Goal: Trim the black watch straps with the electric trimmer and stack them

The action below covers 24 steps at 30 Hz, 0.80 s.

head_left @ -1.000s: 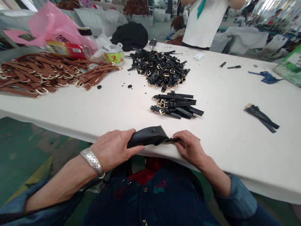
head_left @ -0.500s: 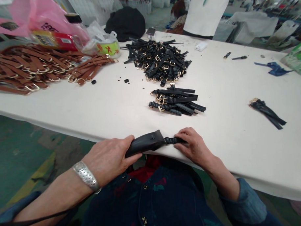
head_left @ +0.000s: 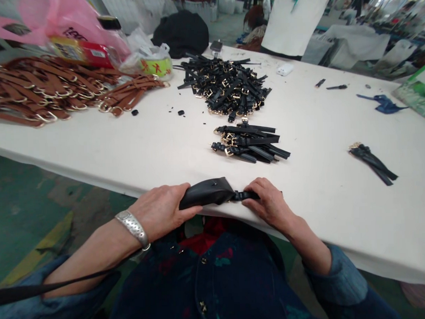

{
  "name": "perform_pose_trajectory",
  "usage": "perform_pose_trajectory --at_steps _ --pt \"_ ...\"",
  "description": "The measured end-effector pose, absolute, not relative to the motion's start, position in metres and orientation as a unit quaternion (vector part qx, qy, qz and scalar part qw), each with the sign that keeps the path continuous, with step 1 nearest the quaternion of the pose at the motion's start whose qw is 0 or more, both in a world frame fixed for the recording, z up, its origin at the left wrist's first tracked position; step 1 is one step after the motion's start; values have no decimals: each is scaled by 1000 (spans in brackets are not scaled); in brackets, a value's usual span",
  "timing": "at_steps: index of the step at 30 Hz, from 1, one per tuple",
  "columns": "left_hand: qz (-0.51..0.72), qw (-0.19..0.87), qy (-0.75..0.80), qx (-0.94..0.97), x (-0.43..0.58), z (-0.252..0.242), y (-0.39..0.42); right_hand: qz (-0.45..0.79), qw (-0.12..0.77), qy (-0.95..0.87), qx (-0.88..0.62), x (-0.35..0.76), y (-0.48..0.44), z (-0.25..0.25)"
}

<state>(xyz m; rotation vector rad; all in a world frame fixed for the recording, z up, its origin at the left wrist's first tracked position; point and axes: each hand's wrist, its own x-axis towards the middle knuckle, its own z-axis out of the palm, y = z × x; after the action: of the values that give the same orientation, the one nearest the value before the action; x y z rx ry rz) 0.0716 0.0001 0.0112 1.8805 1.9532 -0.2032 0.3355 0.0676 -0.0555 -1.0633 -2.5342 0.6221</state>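
My left hand (head_left: 165, 205) is closed around a wide black leather strap piece (head_left: 206, 193), which bulges and narrows toward its right end. At that end, a short black buckle strap (head_left: 240, 195) meets it; whether the two are joined I cannot tell. My right hand (head_left: 266, 199) pinches the other end of the buckle strap, hiding part of it. Both hands are at the table's front edge. Just beyond them lies a small stack of black buckle straps (head_left: 253, 141) with gold-coloured buckles. Behind that is a larger heap of similar straps (head_left: 231, 84).
Brown straps with metal rings (head_left: 46, 91) are piled at the left, before a pink plastic bag (head_left: 68, 20). A small bundle of black straps (head_left: 373, 163) lies at the right. A blue scrap (head_left: 385, 103) is farther back. Across the white table (head_left: 321, 174) stands a person in white (head_left: 291, 24).
The wide strap piece and its junction with the buckle strap have shifted slightly rightward and up. Both hands keep their holds, and the view has moved a little.
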Motion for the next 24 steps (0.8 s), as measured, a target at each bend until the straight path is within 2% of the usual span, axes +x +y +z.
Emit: perform_pose_trajectory --at_steps 9,18,24 --pt "-53 220 703 674 67 4 -1 254 151 -877 -379 334 67 -55" --pt "-39 212 705 675 66 -2 -3 309 229 -830 -404 332 70 -70" --pt "-30 216 708 672 65 -2 -5 316 223 -820 -422 331 68 -73"
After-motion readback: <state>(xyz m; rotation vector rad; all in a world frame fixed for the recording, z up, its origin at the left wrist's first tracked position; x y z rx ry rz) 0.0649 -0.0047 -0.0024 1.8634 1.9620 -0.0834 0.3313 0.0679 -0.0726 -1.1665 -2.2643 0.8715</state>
